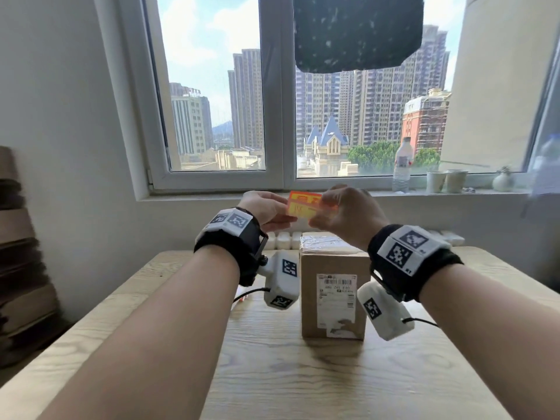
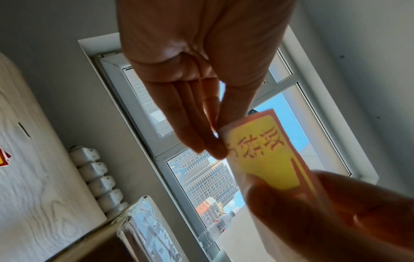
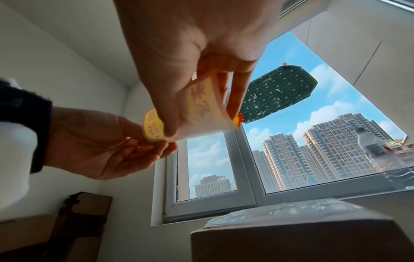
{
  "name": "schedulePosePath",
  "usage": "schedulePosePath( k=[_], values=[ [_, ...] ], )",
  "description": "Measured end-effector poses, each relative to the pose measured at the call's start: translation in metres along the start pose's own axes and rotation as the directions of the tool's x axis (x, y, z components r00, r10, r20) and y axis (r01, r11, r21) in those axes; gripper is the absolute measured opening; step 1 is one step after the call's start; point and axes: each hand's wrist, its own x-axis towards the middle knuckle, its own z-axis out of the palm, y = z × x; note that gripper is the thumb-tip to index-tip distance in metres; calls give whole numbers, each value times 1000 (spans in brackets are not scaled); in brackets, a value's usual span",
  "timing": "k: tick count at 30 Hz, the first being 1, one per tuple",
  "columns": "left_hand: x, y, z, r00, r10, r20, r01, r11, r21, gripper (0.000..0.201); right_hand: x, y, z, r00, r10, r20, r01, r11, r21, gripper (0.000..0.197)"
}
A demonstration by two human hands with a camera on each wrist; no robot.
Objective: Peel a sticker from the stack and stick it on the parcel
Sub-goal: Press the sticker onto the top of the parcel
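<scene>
Both hands are raised above the parcel [image 1: 331, 286], a brown cardboard box with a white shipping label and clear tape on top, standing on the wooden table [image 1: 272, 374]. Between them is an orange and yellow sticker sheet [image 1: 303, 206] with red characters. My left hand [image 1: 266, 207] pinches its left edge [image 2: 226, 141] with fingers and thumb. My right hand [image 1: 339, 213] grips its right end [image 3: 206, 108], bending it. The sticker sheet [image 2: 266, 156] is backlit by the window. The parcel top [image 3: 291, 212] lies below my right hand. More red and yellow stickers [image 2: 3, 157] lie on the table at the left.
The window sill [image 1: 424, 192] carries a plastic water bottle [image 1: 402, 165], two paper cups [image 1: 445, 181] and a small vase [image 1: 501, 180]. A white radiator [image 1: 283, 239] sits behind the table. Stacked cardboard [image 1: 21, 253] stands at the left wall. A dark cushion [image 1: 357, 31] hangs outside the window.
</scene>
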Motion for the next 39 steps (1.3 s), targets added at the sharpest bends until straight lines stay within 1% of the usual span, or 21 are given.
schedulePosePath(
  k=[2, 3, 5, 6, 7, 9, 11, 13, 15, 17, 19, 22, 26, 29, 33, 36, 39],
  values=[
    [1, -1, 1, 999, 18, -30, -18, 1000, 7, 9, -2, 5, -2, 998, 2, 63, -2, 1000, -2, 31],
    [3, -1, 1, 999, 26, -40, -27, 1000, -14, 12, -2, 9, -3, 998, 17, 67, -19, 999, 29, 34],
    [8, -3, 3, 999, 25, -36, -27, 998, -54, 18, -2, 18, -7, 995, 86, 42, -92, 979, 180, 38],
    [10, -4, 4, 999, 22, -25, -24, 998, -64, 21, 0, 25, -10, 988, 146, 44, -153, 946, 285, 38],
    [12, -5, 7, 1000, 20, -14, -21, 997, -74, 23, 1, 31, -12, 974, 217, 69, -227, 898, 377, 37],
    [15, -8, 13, 1000, 18, 6, -18, 995, -97, 26, 2, 43, -15, 932, 325, 158, -360, 798, 483, 24],
    [18, -10, 21, 999, 14, 35, -10, 993, -113, 32, 3, 52, -16, 905, 382, 188, -421, 740, 524, 9],
    [21, -12, 28, 998, 13, 67, -6, 994, -105, 37, 4, 59, -14, 890, 419, 178, -443, 708, 549, 10],
    [26, -15, 34, 996, 15, 82, -8, 997, -75, 46, 5, 67, -11, 883, 438, 169, -453, 702, 549, 11],
    [33, -19, 39, 997, 7, 82, -4, 999, -35, 49, 8, 75, -5, 884, 437, 164, -455, 730, 510, 18],
    [40, -23, 42, 997, 12, 79, -14, 1000, 15, 49, 10, 81, 2, 886, 434, 164, -457, 757, 468, 21],
    [47, -30, 46, 997, 21, 80, -27, 997, 72, 51, 10, 90, 13, 880, 447, 160, -469, 762, 446, 16],
    [52, -39, 47, 994, 16, 108, -26, 995, 95, 52, 7, 98, 23, 865, 472, 171, -497, 759, 420, 16],
    [54, -47, 46, 994, 17, 110, -28, 994, 101, 50, 5, 101, 28, 861, 478, 177, -506, 760, 409, 18],
    [57, -54, 47, 993, 33, 111, -49, 988, 148, 53, 3, 101, 31, 854, 489, 180, -516, 748, 417, 21],
    [58, -56, 46, 992, 26, 124, -46, 985, 166, 52, 1, 102, 29, 850, 490, 193, -523, 742, 420, 20],
    [63, -60, 45, 993, 27, 116, -49, 980, 194, 50, -1, 101, 29, 854, 483, 191, -518, 757, 398, 22]
  ],
)
